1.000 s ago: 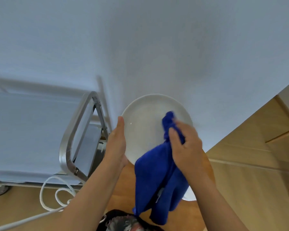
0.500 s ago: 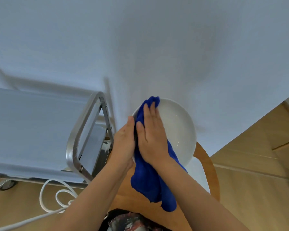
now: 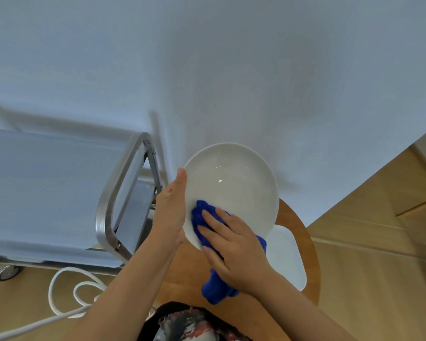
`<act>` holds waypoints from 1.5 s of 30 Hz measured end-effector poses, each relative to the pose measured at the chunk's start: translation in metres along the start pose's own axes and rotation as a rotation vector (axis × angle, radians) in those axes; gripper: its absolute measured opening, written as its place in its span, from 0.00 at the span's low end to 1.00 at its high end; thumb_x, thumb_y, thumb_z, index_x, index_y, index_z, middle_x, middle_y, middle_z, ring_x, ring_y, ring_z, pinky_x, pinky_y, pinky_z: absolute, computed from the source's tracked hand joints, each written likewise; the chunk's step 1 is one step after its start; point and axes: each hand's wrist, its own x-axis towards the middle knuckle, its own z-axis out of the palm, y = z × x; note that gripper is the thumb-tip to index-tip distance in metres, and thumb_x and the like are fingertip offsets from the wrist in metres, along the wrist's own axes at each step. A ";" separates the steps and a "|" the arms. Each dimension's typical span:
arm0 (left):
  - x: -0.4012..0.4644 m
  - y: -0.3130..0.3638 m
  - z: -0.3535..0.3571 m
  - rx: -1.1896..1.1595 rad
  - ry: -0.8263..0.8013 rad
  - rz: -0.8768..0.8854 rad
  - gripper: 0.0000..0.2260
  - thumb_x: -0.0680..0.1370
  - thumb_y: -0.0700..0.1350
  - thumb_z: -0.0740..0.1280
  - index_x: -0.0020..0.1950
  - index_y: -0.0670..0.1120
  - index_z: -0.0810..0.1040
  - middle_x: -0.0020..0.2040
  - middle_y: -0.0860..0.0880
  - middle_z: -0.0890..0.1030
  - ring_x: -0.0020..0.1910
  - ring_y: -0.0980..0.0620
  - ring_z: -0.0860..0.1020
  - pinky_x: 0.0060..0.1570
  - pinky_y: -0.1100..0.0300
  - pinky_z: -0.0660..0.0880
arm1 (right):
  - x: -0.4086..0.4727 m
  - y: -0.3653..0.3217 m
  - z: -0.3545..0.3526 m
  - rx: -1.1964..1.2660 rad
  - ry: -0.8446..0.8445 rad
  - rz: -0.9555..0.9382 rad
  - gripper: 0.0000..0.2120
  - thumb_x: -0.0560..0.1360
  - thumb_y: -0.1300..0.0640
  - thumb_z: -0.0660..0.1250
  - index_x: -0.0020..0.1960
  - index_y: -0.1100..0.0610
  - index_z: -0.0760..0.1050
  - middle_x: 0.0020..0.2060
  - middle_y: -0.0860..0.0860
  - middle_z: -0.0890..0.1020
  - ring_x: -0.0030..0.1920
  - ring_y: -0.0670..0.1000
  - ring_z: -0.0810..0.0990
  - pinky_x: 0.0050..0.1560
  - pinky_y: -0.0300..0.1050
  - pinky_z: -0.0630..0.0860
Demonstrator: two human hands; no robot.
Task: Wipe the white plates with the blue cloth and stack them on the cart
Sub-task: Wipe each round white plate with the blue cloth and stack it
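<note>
I hold a round white plate (image 3: 234, 183) tilted up in front of me. My left hand (image 3: 170, 212) grips its left rim, thumb along the edge. My right hand (image 3: 231, 244) presses the blue cloth (image 3: 202, 217) flat against the plate's lower left part. The tail of the cloth hangs down below my right wrist. The metal cart (image 3: 47, 193) with a pale top shelf and a steel handle stands to the left; no plates show on it.
A round wooden stool or small table (image 3: 303, 232) sits below the plate and carries a white rectangular tray (image 3: 288, 257). A white cable (image 3: 67, 291) coils on the wooden floor at lower left. A white wall fills the background, wooden panels at right.
My right hand slid the cloth from the plate's upper left down to its lower left edge. The plate shifted slightly and its upper face is now uncovered.
</note>
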 end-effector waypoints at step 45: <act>0.005 0.007 -0.016 0.069 0.021 -0.064 0.25 0.78 0.65 0.54 0.67 0.51 0.71 0.58 0.47 0.79 0.56 0.46 0.78 0.49 0.50 0.79 | -0.019 0.003 0.023 -0.259 0.314 -0.010 0.13 0.62 0.57 0.80 0.45 0.56 0.83 0.51 0.54 0.84 0.49 0.58 0.83 0.50 0.56 0.79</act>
